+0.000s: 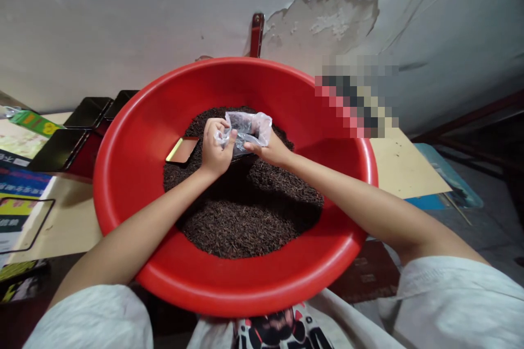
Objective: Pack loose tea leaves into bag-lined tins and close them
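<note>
Holding clear bag (245, 132); dark granules (241, 229) in basin (245, 295)

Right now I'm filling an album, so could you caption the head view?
Left hand and right hand hold a clear plastic bag above dark, loose material in a wide red basin.

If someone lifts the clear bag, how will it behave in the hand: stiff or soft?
The bag is probably floppy, since its film is thin and creased between the left hand and right hand. The film itself is likely very light. It may feel a little slippery, as its surface looks smooth and shiny.
</note>
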`<state>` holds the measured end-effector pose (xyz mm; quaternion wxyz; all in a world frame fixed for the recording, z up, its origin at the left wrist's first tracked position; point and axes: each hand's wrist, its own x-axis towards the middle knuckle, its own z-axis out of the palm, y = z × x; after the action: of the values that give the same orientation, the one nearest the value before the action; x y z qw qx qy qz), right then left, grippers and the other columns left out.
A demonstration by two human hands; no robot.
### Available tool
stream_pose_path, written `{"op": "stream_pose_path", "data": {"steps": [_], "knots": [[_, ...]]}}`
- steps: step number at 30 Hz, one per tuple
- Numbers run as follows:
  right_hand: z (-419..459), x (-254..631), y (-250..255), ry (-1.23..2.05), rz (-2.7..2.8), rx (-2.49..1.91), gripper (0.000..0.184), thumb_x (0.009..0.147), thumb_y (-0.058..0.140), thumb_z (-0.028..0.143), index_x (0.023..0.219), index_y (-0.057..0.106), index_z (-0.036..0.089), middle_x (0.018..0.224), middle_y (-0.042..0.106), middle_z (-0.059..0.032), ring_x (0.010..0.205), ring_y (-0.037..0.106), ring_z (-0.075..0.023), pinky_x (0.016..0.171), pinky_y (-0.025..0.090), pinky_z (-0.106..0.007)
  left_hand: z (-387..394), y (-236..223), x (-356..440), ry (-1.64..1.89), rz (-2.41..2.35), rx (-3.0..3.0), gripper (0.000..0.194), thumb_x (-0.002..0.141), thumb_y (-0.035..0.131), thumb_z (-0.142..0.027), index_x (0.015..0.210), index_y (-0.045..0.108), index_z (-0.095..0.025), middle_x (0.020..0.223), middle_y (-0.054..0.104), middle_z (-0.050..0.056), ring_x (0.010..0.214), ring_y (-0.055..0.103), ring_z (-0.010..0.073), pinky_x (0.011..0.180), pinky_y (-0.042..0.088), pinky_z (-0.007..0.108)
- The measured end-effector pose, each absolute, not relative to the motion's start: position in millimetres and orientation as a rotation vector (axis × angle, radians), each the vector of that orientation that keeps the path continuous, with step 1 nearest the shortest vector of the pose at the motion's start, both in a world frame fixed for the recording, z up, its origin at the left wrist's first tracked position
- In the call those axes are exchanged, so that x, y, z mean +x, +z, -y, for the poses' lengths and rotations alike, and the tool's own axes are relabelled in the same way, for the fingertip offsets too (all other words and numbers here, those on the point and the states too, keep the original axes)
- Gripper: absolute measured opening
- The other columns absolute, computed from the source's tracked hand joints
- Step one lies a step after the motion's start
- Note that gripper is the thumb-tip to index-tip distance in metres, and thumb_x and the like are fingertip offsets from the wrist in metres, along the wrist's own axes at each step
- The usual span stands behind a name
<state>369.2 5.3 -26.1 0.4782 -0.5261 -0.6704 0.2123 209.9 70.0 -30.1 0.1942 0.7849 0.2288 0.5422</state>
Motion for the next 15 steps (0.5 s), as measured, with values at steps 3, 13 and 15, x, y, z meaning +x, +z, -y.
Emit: {"op": "stream_pose_path", "data": {"steps": [3, 13, 15], "knots": [[1, 361, -21, 0.483, 1.53, -1.334, 0.058, 0.077, 0.049, 0.071, 0.104, 0.06, 0.021, 0.118, 0.061, -0.0128, 0.121, 0.049, -0.027, 0.109, 0.031, -0.044, -64, -34, 214, 1.696, -0.691, 2.059, 0.039, 0.09, 0.039, -0.062, 0.083, 0.032, -0.024, 0.088, 0.045, 0.004, 0.086, 0.054, 0.0187, 0.08, 0.048, 0.036], [0, 353, -17, 0.581, 0.99, -1.347, 0.051, 0.072, 0.051, 0.073, 0.075, 0.049, 0.021, 0.084, 0.063, -0.0069, 0.081, 0.059, -0.0189, 0.085, 0.047, -0.035, -86, -39, 206, 1.353, -0.677, 2.243, 0.095, 0.06, 0.04, -0.092, 0.126, 0.038, -0.024, 0.126, 0.046, 0.013, 0.121, 0.044, 0.0326, 0.104, 0.035, 0.049], [-3, 354, -17, 0.633, 0.972, -1.31, 0.052, 0.07, 0.053, 0.073, 0.081, 0.049, 0.022, 0.095, 0.063, -0.0084, 0.09, 0.059, -0.0205, 0.092, 0.046, -0.037, -96, -41, 202, 1.17, -0.695, 2.323, 0.089, 0.062, 0.046, -0.088, 0.121, 0.048, -0.022, 0.118, 0.055, 0.013, 0.115, 0.049, 0.0328, 0.102, 0.037, 0.049]]}}
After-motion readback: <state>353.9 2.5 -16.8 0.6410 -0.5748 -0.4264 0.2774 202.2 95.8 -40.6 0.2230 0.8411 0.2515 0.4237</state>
